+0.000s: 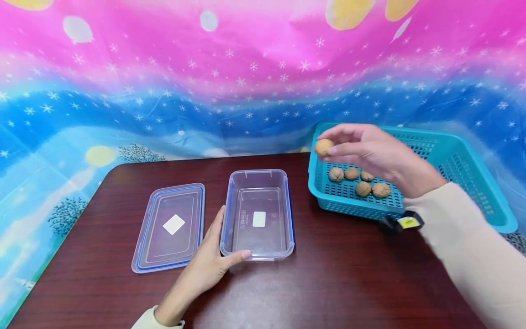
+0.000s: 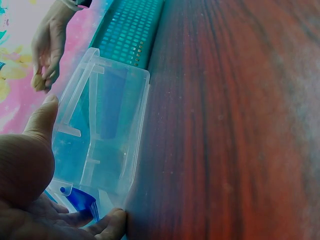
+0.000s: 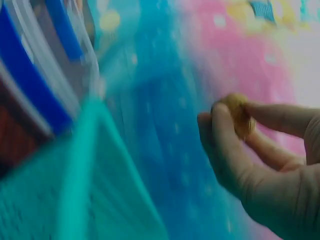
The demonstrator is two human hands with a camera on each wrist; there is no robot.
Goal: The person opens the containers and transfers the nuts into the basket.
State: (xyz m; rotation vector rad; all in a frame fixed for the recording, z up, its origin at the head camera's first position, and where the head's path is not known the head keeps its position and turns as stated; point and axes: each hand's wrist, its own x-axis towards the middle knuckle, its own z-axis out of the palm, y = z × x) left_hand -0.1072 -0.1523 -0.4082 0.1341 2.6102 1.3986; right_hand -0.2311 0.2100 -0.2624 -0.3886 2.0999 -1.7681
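My right hand (image 1: 371, 153) pinches a walnut (image 1: 323, 147) between thumb and fingertips, above the left rim of a teal basket (image 1: 481, 183). In the right wrist view the same walnut (image 3: 240, 116) shows between the fingers. Several more walnuts (image 1: 363, 188) lie on the basket's floor, near its left end. My left hand (image 1: 207, 262) holds a clear plastic container (image 1: 263, 244) at its near left corner, the thumb over the front rim and the fingers along the left side. No nut shows inside the container; a white label sits on its floor.
A clear lid (image 1: 172, 246) with a blue seal and a white label lies on the table (image 1: 328, 283), left of the container. A black strap with a yellow tag (image 1: 407, 222) is on the right wrist. Behind the table hangs a printed cloth (image 1: 246, 91).
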